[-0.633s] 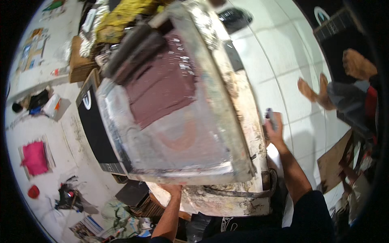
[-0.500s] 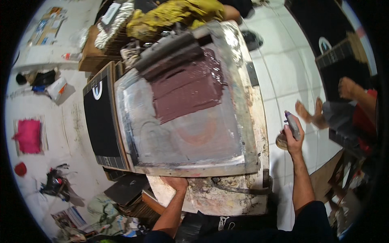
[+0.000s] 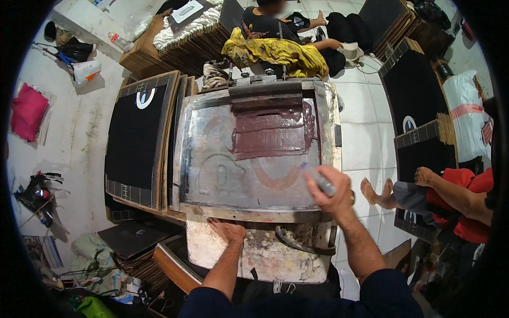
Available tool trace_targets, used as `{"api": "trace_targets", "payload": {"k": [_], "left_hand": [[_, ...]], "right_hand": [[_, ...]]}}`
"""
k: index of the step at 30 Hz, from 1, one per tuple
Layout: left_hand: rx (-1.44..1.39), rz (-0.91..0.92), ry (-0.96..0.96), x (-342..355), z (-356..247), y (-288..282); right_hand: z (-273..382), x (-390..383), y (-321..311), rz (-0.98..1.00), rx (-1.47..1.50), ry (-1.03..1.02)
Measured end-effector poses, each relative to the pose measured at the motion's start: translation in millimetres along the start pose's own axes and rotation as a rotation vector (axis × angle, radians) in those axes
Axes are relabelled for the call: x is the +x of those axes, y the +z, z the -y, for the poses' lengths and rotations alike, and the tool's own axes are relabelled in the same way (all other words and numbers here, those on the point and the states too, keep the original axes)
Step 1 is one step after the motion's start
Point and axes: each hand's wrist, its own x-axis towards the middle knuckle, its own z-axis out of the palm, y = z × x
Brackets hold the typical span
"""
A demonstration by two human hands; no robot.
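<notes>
A screen-printing frame (image 3: 254, 214) lies over a stained pale board (image 3: 254, 254) in front of me. Dark maroon ink (image 3: 268, 132) covers part of its mesh, and a wide squeegee (image 3: 268, 96) rests at the far end of the ink. My left hand (image 3: 228, 231) lies on the board against the frame's near edge, fingers spread and partly blurred. Over the frame's near right part, my right hand (image 3: 335, 191) is closed round a small grey bottle (image 3: 324, 184) with a purple tip, which points toward the mesh.
Black shirts on boards (image 3: 139, 146) stand left of the frame; more black shirts (image 3: 416, 90) lie on the right. A yellow cloth (image 3: 275, 53) hangs beyond the frame. One person (image 3: 270, 24) sits at the back. Another person's bare feet (image 3: 377, 192) are on the tiles at right.
My right hand has brought the bottle leftward from beside the board to over the screen. The left hand stays at the frame's near edge. The view has turned and shifted.
</notes>
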Motion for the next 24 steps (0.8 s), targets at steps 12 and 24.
{"api": "trace_targets", "payload": {"k": [12, 24], "left_hand": [[-0.027, -0.122, 0.010, -2.2, 9.8, 14.5], [-1.006, 0.035, -0.249, 5.4, 90.1, 55.9]], "right_hand": [[-51.9, -9.7, -46.4, -0.404, -0.008, -0.048], [-337.8, -178.5, 60.1, -0.312, -0.114, 0.391]]}}
